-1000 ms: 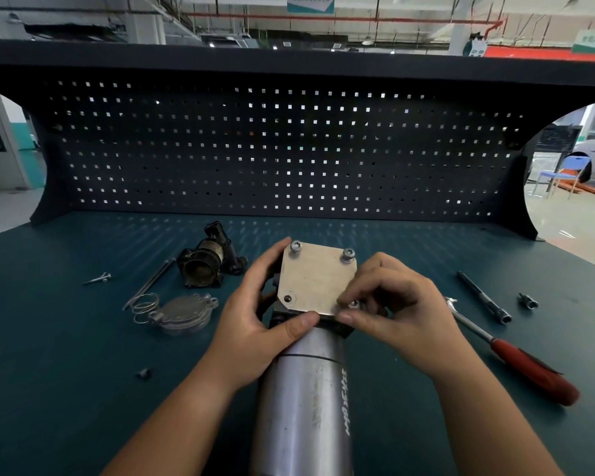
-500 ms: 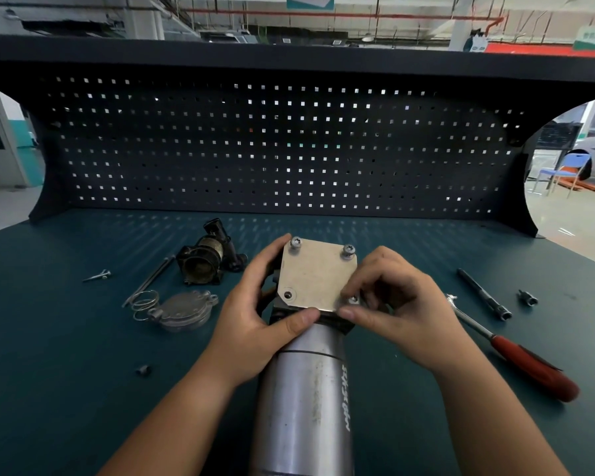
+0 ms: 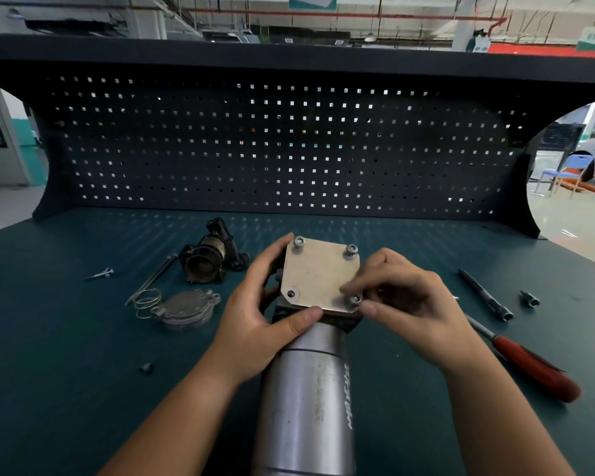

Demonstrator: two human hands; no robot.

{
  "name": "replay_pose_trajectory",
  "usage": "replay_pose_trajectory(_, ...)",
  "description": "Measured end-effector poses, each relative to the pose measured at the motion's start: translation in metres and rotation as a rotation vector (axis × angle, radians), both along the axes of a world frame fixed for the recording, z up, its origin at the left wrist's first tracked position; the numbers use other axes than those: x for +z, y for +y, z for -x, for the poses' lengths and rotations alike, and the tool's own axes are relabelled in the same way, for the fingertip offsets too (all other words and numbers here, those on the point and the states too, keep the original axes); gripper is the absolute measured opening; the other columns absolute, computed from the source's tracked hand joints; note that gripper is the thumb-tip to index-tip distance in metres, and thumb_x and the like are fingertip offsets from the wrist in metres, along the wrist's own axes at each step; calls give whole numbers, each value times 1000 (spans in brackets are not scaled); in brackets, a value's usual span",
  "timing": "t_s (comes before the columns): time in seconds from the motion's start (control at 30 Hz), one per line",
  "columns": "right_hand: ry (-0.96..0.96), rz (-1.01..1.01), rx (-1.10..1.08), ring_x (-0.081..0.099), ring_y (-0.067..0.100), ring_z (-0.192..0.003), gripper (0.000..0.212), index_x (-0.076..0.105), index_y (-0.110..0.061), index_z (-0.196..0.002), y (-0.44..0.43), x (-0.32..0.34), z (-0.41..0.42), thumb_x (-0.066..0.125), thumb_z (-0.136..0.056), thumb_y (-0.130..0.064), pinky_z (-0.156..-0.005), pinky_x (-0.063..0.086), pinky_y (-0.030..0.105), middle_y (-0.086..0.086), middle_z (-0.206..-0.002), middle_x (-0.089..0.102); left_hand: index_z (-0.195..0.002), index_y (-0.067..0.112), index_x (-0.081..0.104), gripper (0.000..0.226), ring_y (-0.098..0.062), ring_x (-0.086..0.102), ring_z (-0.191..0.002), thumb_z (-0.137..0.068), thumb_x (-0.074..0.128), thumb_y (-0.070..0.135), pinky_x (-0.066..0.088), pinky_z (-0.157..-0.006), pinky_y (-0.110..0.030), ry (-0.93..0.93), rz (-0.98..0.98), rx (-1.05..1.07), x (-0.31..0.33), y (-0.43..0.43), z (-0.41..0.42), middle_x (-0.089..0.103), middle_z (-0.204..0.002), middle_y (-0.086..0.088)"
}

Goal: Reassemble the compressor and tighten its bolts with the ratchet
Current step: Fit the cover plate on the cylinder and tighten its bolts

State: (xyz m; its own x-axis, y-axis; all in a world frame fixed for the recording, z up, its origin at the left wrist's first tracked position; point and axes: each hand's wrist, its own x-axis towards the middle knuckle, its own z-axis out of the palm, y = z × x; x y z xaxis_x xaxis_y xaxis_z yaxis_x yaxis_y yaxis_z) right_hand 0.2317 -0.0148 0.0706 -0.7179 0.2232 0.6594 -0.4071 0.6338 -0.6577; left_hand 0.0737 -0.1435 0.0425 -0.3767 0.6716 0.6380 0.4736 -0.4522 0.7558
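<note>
Clasping compressor (image 3: 306, 389), left hand (image 3: 255, 324); right hand (image 3: 416, 314) pinches corner bolt (image 3: 355, 299); ratchet (image 3: 529, 365) lying right, cap (image 3: 186, 309), spring (image 3: 146, 302) left.

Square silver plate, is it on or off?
On: the square silver plate sits on the grey metal compressor, bolts standing in three corners.

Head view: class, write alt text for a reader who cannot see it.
A person's left hand grips a square metal plate on a steel cylinder while the right hand pinches its near-right bolt. A red-handled ratchet lies on the bench at right.
</note>
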Motion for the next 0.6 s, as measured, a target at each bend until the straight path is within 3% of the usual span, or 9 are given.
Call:
replay_pose_trajectory(0.17,24,55,-55,46,7,-62,13,67,-23,-72,1,-3,6,78,-67,-17,-61,40,18,0,-78,52,-133,35,41,73,-2,52,-121,-67,72,38,42,-91,-11,12,-3,5,0,0,0,52,-134,18)
replay_pose_trajectory(0.23,32,71,-64,45,8,-62,19,65,-26,-77,0,-5,8,79,-65,-27,-60,40,19,-1,-75,51,-133,37,40,73,-1,51,-122,-67,72,38,41,-92,-10,21,-2,3,0,0,1,50,-135,20)
replay_pose_trajectory(0.33,106,192,-61,44,6,-64,18,65,-31,-93,-2,-7,10,65,-75,-34,-61,41,16,-9,-73,47,-133,37,41,75,-2,51,-122,-65,73,37,41,-92,-12,0,4,-17,0,-1,2,51,-135,19)
replay_pose_trajectory(0.5,143,320,-249,44,2,-55,20,68,-29,-102,1,-6,22,55,-93,-17,-53,38,13,-18,-64,53,-130,32,43,63,-2,53,-119,-71,64,42,42,-90,-13,-19,18,-45,13,-4,4,57,-126,19)
replay_pose_trajectory(0.6,105,319,-256,45,-1,-52,29,70,-29,-98,1,-4,29,52,-94,-7,-51,37,11,-21,-65,59,-121,41,45,46,2,59,-105,-78,62,40,46,-81,-11,-44,47,41,30,-2,5,64,-111,19)
